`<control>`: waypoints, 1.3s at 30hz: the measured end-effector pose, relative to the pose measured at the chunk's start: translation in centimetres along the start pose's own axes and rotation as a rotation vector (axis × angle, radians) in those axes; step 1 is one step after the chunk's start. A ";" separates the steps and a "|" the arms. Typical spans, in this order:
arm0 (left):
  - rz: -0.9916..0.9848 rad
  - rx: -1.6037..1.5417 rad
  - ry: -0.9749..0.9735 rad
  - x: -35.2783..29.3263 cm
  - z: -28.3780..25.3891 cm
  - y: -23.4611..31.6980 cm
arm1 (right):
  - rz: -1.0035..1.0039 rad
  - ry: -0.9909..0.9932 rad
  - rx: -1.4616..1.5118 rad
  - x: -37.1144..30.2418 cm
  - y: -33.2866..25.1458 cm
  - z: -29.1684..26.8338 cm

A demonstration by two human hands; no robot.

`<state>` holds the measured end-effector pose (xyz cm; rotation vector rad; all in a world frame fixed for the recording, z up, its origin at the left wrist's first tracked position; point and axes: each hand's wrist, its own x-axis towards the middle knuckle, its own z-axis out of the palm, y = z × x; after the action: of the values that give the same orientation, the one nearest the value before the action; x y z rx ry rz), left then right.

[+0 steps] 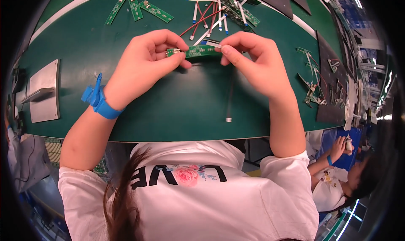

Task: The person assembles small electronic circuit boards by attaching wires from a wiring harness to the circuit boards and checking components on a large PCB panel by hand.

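A narrow green circuit board (pixel 200 51) is held above the table, its left end pinched between the thumb and fingers of my left hand (pixel 145 61). White parts sit on the board near that thumb. My right hand (pixel 255 57) is closed at the board's other end, thumb against forefinger on a short white flat ribbon cable (pixel 213 44) with a blue tip. That cable lies along the board's far edge; whether it touches the board I cannot tell. Below my right hand, a thin wire ends in a small white connector (pixel 228 119). A blue wrist strap (pixel 103 104) circles my left wrist.
Three loose green boards (pixel 135 8) lie at the far left. A pile of ribbon cables, red-black wires and boards (pixel 228 9) is straight ahead. A metal bracket (pixel 44 91) stands left. More wired boards (pixel 312 82) lie right, beside a dark mat (pixel 331 72). A co-worker (pixel 337 173) sits at right.
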<state>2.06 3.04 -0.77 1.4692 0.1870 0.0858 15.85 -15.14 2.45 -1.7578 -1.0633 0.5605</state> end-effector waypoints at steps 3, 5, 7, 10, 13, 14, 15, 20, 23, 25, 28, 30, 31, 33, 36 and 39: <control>0.006 -0.003 0.049 -0.1 -0.6 0.2 | -0.016 0.105 -0.083 -0.4 0.6 0.3; 0.004 -0.127 0.035 -0.4 -0.6 0.3 | 0.033 0.111 -0.021 -0.5 0.4 0.9; -0.025 -0.139 0.034 -0.5 0.1 0.6 | -0.059 0.150 0.002 -0.8 0.7 1.6; -0.065 -0.172 0.014 -0.6 0.5 0.4 | -0.113 0.100 -0.140 -1.5 1.1 1.6; -0.087 -0.225 0.013 -0.7 0.6 -0.1 | -0.151 0.088 -0.289 -1.8 1.2 1.7; -0.087 -0.252 0.028 -0.7 0.6 -0.2 | -0.205 0.082 -0.386 -1.7 0.9 1.7; -0.097 -0.255 0.031 -0.7 0.5 -0.2 | -0.262 0.076 -0.483 -1.6 0.9 1.7; -0.193 -0.349 0.041 -0.6 0.4 -0.3 | -0.263 0.075 -0.354 -1.7 1.2 1.9; -0.203 -0.264 0.041 -0.9 0.6 -0.2 | -0.350 0.063 -0.318 -1.7 0.8 2.1; -0.230 -0.271 0.033 -1.0 0.7 -0.2 | -0.262 0.022 -0.415 -1.6 -0.6 2.4; -0.261 -0.301 0.002 -0.9 0.7 -0.2 | -0.441 0.045 -0.343 -1.5 2.4 2.1; -0.269 -0.323 -0.015 -0.8 0.6 -0.3 | -0.391 0.041 -0.324 -1.7 1.7 2.2; -0.281 -0.306 -0.009 -0.8 0.5 -0.4 | -0.345 0.035 -0.302 -1.7 1.5 2.3; -0.294 -0.289 -0.005 -0.8 0.5 -0.5 | -0.378 0.030 -0.320 -1.6 2.2 2.2; -0.278 -0.293 0.018 -0.8 0.6 -0.4 | -0.415 0.022 -0.340 -1.5 2.5 2.0; -0.263 -0.282 0.017 -0.9 0.6 -0.4 | -0.415 0.022 -0.329 -1.4 2.6 2.0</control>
<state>1.22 2.22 -1.09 1.1534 0.3653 -0.0865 14.64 -15.72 -0.90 -1.7399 -1.5210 0.1113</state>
